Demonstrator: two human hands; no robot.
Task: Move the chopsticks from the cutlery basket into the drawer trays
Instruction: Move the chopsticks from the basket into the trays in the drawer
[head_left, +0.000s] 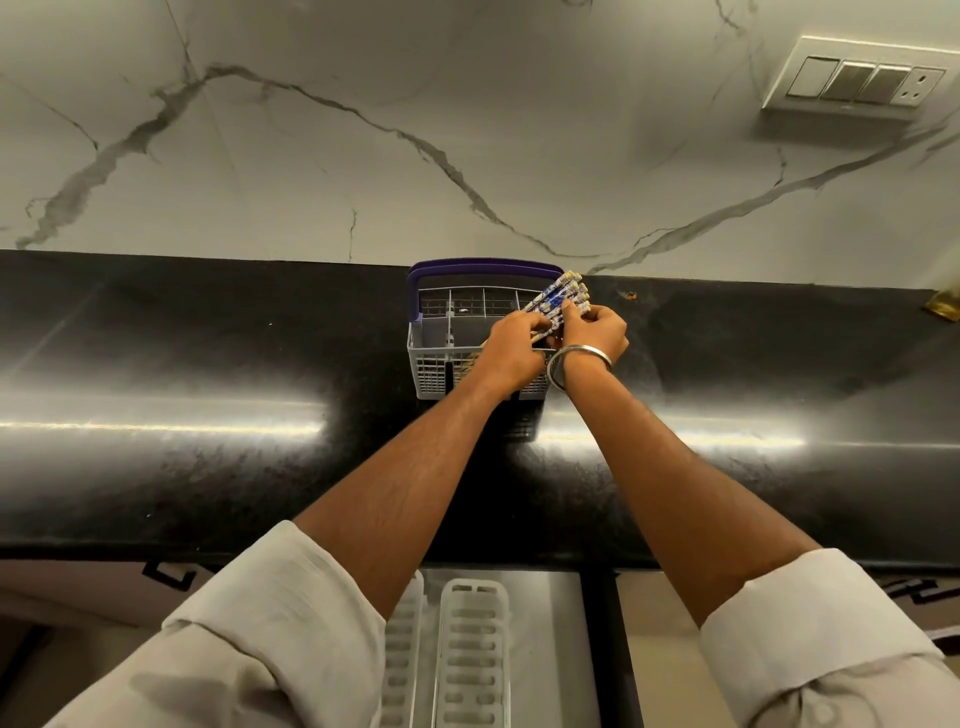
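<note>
A grey cutlery basket (434, 358) with a purple handle stands on the black counter against the marble wall. Several chopsticks (558, 299) with blue and white patterned tops fan out above its right side, tilted up to the right. My left hand (511, 353) grips the bundle at its lower part, over the basket. My right hand (597, 332), with a metal bangle at the wrist, pinches the chopsticks from the right. The lower ends of the chopsticks are hidden behind my hands. Below the counter edge, white slotted drawer trays (472, 654) lie in an open drawer.
The black counter (208, 395) runs the full width, glossy with light reflections. A switch panel (857, 78) sits on the wall at the upper right. A small brass object (943, 304) lies at the counter's far right edge.
</note>
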